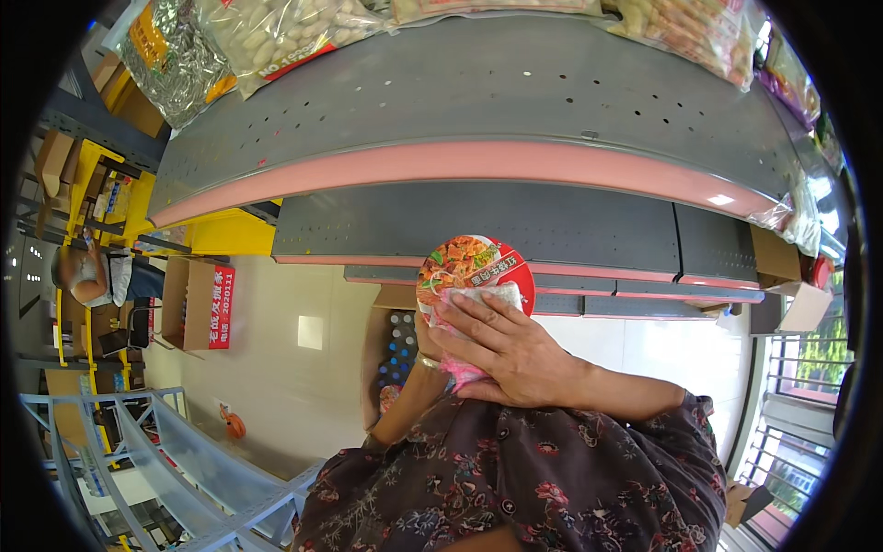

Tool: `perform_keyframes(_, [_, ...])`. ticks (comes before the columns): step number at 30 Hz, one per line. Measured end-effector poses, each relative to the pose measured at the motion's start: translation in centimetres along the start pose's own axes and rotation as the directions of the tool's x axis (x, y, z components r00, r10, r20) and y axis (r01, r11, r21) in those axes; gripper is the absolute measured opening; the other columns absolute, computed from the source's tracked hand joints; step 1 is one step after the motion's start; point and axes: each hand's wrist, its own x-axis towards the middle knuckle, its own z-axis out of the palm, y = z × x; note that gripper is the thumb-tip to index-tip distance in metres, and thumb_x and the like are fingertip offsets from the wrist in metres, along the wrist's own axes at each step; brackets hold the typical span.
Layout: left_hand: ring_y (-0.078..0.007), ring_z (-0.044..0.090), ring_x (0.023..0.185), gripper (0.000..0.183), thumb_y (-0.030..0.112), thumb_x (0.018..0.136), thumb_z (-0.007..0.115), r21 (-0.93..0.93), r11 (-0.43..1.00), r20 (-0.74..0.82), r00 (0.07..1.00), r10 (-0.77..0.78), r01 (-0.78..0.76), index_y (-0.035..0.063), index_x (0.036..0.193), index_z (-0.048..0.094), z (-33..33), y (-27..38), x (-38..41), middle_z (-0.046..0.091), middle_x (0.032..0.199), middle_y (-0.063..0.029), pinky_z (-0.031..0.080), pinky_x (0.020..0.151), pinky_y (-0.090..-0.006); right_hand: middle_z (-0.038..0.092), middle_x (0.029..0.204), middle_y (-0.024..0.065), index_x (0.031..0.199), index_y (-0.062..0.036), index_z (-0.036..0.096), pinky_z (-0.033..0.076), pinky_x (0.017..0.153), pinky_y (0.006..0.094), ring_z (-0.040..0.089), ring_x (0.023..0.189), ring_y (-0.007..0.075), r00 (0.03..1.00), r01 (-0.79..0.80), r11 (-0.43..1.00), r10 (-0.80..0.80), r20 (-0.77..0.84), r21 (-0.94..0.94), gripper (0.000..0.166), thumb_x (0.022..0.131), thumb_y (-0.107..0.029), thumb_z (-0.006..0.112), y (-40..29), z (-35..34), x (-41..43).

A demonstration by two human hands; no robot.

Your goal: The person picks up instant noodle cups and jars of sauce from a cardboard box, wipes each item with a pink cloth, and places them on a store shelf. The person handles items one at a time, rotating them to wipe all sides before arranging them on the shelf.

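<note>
In front of my chest is a round instant noodle container with a red lid picturing food. My left hand is at its lower left side, mostly hidden behind my right hand and a cloth; its fingers seem to hold the container. My right hand lies over the lower part of the lid, fingers pressed on a white and pink cloth. Beyond the container stretch grey metal shelves with pink front edges.
Bagged nuts and other packets lie on the upper shelf. Below my left arm is an open cardboard box with bottles. At the left are a person, another box and a blue-grey metal frame. An orange object lies on the floor.
</note>
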Motion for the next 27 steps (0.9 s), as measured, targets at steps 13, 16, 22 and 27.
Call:
perform_keyframes(13, [-0.0276,0.038,0.130,0.055,0.039,0.093,0.037,0.058,0.997,-0.431,0.900,0.065,-0.044,0.0114,0.140,0.034,0.9,-0.2,-0.3,0.039,0.142,-0.0106,0.028,0.109,-0.0455,0.031,0.146,0.0148,0.142,-0.0075,0.031,0.017,0.112,0.0478,0.024,0.138,0.0296,0.965,-0.241,0.960,0.221,-0.142,-0.144,0.059,0.094,-0.040,0.043,6.0,0.6,2.7])
perform_keyframes(16, [-0.0293,0.041,0.128,0.057,0.040,0.091,0.039,0.069,0.991,-0.420,0.898,0.136,-0.117,0.0078,0.137,0.038,0.7,0.0,-0.1,0.041,0.140,-0.0125,0.030,0.108,-0.0456,0.030,0.146,0.0168,0.141,-0.0065,0.031,0.019,0.111,0.0499,0.024,0.137,0.0324,0.930,-0.335,0.942,0.331,-0.160,-0.002,0.059,0.093,-0.036,0.048,6.6,0.1,1.0])
perform_keyframes(22, [-0.0306,0.044,0.125,0.057,0.040,0.091,0.039,0.066,0.991,-0.373,0.918,0.134,-0.117,0.0021,0.133,0.043,0.3,1.1,-0.5,0.047,0.135,-0.0152,0.032,0.107,-0.0452,0.025,0.149,0.0149,0.142,-0.0066,0.030,0.013,0.113,0.0495,0.019,0.140,0.0307,0.977,-0.213,0.973,0.212,-0.027,-0.084,0.063,0.088,-0.027,0.056,3.1,0.3,-1.8])
perform_keyframes(27, [-0.0271,0.044,0.125,0.054,0.039,0.093,0.035,0.475,0.876,-0.173,0.985,0.004,0.080,0.0039,0.133,0.042,-4.4,2.4,-1.7,0.046,0.135,-0.0139,0.033,0.107,-0.0430,0.028,0.148,0.0093,0.139,-0.0132,0.038,0.010,0.114,0.0486,0.018,0.140,0.0270,0.992,0.124,0.992,-0.124,0.005,0.014,0.060,0.085,-0.025,0.060,1.7,0.3,-0.1])
